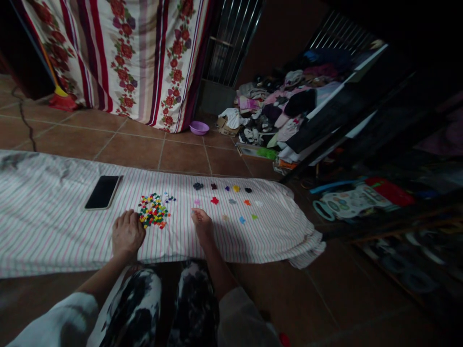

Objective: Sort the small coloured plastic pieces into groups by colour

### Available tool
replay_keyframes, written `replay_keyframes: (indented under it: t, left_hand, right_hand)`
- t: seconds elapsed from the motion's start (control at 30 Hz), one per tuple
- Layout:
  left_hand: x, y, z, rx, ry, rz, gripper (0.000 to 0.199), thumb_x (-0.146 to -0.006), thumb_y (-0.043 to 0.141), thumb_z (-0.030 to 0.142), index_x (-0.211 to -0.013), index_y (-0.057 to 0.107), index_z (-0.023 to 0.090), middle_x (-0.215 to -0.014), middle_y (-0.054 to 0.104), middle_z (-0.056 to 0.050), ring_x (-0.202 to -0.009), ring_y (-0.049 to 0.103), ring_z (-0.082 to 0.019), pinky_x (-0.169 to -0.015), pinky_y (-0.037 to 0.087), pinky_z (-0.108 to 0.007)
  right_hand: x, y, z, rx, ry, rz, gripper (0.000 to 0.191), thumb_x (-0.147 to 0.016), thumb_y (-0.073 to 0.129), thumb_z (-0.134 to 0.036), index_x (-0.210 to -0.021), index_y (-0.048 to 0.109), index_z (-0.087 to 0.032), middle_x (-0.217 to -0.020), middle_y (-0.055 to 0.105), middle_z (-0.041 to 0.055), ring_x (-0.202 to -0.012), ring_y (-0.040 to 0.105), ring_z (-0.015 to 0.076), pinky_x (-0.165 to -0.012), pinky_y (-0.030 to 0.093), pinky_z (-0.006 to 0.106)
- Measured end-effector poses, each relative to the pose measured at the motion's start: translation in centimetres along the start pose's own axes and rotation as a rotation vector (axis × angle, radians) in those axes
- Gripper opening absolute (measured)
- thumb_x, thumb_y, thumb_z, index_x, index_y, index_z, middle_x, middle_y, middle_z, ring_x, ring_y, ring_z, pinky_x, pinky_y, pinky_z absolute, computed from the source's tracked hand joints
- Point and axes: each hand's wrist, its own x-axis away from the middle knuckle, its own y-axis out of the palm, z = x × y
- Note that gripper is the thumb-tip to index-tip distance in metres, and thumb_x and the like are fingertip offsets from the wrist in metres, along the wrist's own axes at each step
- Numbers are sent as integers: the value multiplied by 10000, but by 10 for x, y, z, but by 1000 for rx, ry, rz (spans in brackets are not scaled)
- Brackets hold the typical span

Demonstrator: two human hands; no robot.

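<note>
A mixed heap of small coloured pieces point(154, 211) lies on a striped cloth point(271, 243). My left hand point(127, 233) rests on the cloth at the heap's left edge, palm down and fingers spread flat. To the right, my right hand point(201, 223) is closed in a pinch above the cloth; whatever is between its fingertips is too small to name. Beyond and right of it, single-colour piles form rows, among them red point(214, 200), yellow point(236, 188), orange point(247, 202), blue point(242, 220) and green point(254, 217).
A phone point(103, 192) lies on the cloth at the left. On the tiled floor behind are a purple bowl point(199, 127), a floral curtain point(144, 62), a red dustpan point(63, 100) and a heap of clothes point(282, 103). A toy-like board point(356, 200) is at the right.
</note>
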Motion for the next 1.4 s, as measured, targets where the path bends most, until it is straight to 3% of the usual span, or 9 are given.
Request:
replay_keyframes:
  t: [0.33,0.53,0.67,0.8,1.0,1.13,1.4]
  left_hand:
    - [1,3,-1,54,-8,2,285,-885,413,238,-1071,597,126,-1203,627,-189,-1152,536,-316,-958,401,-472]
    - [1,5,-2,96,-15,30,295,-867,423,232,-1090,595,143,-1193,625,-187,-1147,533,-319,-971,384,-495]
    - [1,5,-1,61,-5,27,280,-874,421,234,-1074,593,142,-1193,628,-182,-1148,536,-312,-962,393,-472]
    - [1,4,-1,40,-2,18,275,-879,418,231,-1062,597,131,-1189,630,-193,-1138,539,-320,-962,397,-479]
    - [1,4,-2,-3,20,26,268,-891,413,236,-1056,594,128,-1186,635,-184,-1132,549,-310,-946,406,-450]
    - [0,4,-2,-25,17,20,264,-893,408,238,-1044,595,128,-1172,643,-182,-1129,552,-313,-936,414,-448]
    - [0,6,-1,-12,13,23,269,-889,407,239,-1064,585,138,-1182,637,-178,-1134,548,-309,-957,403,-454]
  right_hand:
    - [-30,-30,11,-64,-5,149,339,-719,560,-380,-945,714,-180,-937,753,73,-887,701,218,-827,555,334]
    - [-42,-41,22,36,-37,208,334,-736,557,-372,-963,719,-188,-930,756,72,-869,698,209,-831,551,329]
    - [-54,-63,29,97,-68,276,353,-751,527,-356,-986,705,-163,-952,750,90,-864,689,194,-812,542,298]
    - [-67,-96,33,265,38,355,357,-766,503,-312,-1012,707,-154,-871,741,71,-772,673,176,-723,529,260]
    - [-81,-137,34,695,107,322,327,-807,471,-205,-1008,726,-170,-970,735,72,-895,644,177,-812,468,249]
    - [-88,-144,33,870,132,263,313,-838,473,-175,-1034,717,-181,-984,723,75,-905,646,172,-784,445,236]
    - [-100,-135,26,1006,131,227,310,-898,475,-229,-1150,641,-156,-925,708,122,-893,669,207,-756,472,271]
